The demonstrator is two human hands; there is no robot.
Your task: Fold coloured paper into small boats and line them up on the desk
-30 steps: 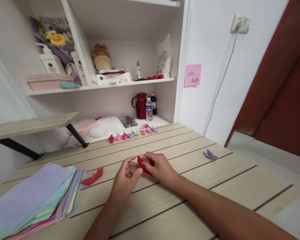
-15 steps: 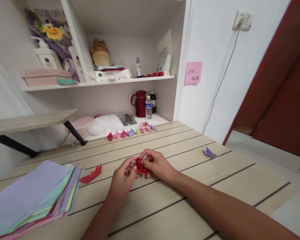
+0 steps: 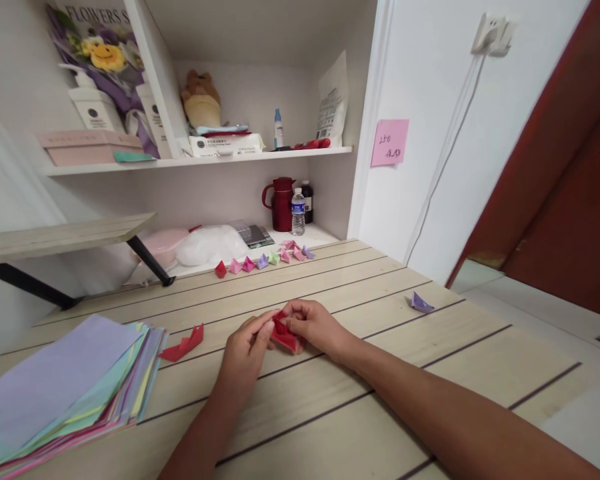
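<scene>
Over the middle of the slatted wooden table, a folded red paper boat [image 3: 286, 339] is held between both hands. My left hand [image 3: 247, 343] pinches its left side with thumb and fingers. From the right, my right hand [image 3: 314, 327] grips the same red paper, its fingers partly covering the upper folds. Left of my hands lies another red paper boat [image 3: 183, 345], touched by neither hand. A stack of coloured paper sheets [image 3: 65, 380], lavender on top, sits at the table's left. Away to the right rests a purple paper boat [image 3: 422, 303].
Several small paper boats [image 3: 249, 265] stand in a row along the table's back edge. Behind them are a dark red jug [image 3: 282, 205] and a water bottle [image 3: 298, 212]. A small raised wooden shelf [image 3: 65, 237] on black legs stands at the back left.
My left hand's fingers have shifted slightly upward along the red paper, and more of its lower front face shows. Both hands still hold it in nearly the same spot.
</scene>
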